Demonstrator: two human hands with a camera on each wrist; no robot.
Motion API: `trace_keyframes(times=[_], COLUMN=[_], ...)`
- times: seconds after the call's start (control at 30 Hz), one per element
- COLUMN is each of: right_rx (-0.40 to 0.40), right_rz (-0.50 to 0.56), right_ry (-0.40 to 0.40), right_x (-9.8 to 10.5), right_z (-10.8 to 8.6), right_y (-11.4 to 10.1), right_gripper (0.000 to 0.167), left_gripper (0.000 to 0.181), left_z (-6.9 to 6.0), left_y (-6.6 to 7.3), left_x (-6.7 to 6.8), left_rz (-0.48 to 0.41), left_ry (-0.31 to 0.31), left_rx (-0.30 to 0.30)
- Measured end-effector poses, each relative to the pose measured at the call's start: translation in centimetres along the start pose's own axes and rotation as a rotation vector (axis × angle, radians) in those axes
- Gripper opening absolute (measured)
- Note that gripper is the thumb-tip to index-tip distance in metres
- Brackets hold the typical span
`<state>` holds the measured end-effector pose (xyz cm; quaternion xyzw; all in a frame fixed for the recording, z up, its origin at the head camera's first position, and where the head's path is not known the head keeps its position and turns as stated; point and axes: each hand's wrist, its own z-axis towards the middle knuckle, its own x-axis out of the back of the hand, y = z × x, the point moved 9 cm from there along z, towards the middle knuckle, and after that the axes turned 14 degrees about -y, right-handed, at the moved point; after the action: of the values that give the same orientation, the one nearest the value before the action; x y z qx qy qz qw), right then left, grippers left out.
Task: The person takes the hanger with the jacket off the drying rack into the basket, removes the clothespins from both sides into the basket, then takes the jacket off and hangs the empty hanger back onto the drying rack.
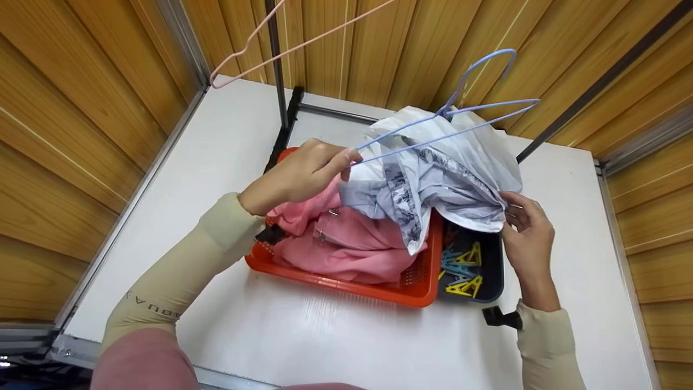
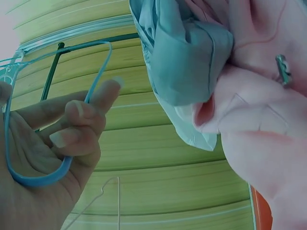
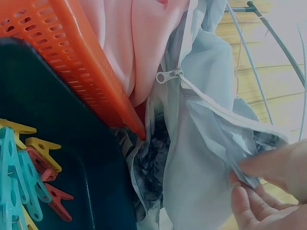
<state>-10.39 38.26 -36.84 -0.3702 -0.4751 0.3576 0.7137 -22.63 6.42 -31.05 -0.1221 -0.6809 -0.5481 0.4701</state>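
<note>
My left hand point(image 1: 311, 168) grips one end of a blue wire hanger point(image 1: 445, 111), its hook upward to the right. In the left wrist view, the hanger's rounded end point(image 2: 41, 181) lies across the palm, with fingers curled about it. A white, partly see-through zip jacket point(image 1: 449, 179) with grey patterned strips drapes over the baskets below the hanger. My right hand point(image 1: 530, 238) pinches its right edge between thumb and fingers, clearer in the right wrist view, where a zipper pull point(image 3: 166, 76) shows. Under the jacket, a pink garment point(image 1: 346, 260) fills the orange basket point(image 1: 346, 286).
A dark bin point(image 1: 498, 284) with yellow, blue and red clothespins point(image 1: 463, 265) stands against the orange basket. A pink hanger point(image 1: 292, 50) hangs at upper left by a black rack post point(image 1: 277, 70). Wood-look walls point(image 1: 65, 81) enclose the white table point(image 1: 325, 336).
</note>
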Motion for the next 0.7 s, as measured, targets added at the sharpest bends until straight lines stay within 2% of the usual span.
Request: trace_keyframes(times=[0.17, 0.27, 0.7], right_rx=[-0.093, -0.115, -0.155], right_rz=[-0.072, -0.1, -0.078], right_ry=[-0.06, -0.077, -0.081], right_x=[-0.2, -0.3, -0.4], right_z=[0.2, 0.3, 0.3], right_y=[2.5, 3.5, 4.1], right_gripper=[0.046, 0.044, 0.029], left_gripper=[0.05, 0.052, 0.043], left_z=[1.1, 1.8, 4.9], left_y=[0.3, 0.5, 1.5], left_x=[-0.3, -0.5, -0.7], left_rz=[-0.034, -0.043, -0.105], left_ry=[0.017, 0.023, 0.038], left_rx=[0.011, 0.018, 0.019])
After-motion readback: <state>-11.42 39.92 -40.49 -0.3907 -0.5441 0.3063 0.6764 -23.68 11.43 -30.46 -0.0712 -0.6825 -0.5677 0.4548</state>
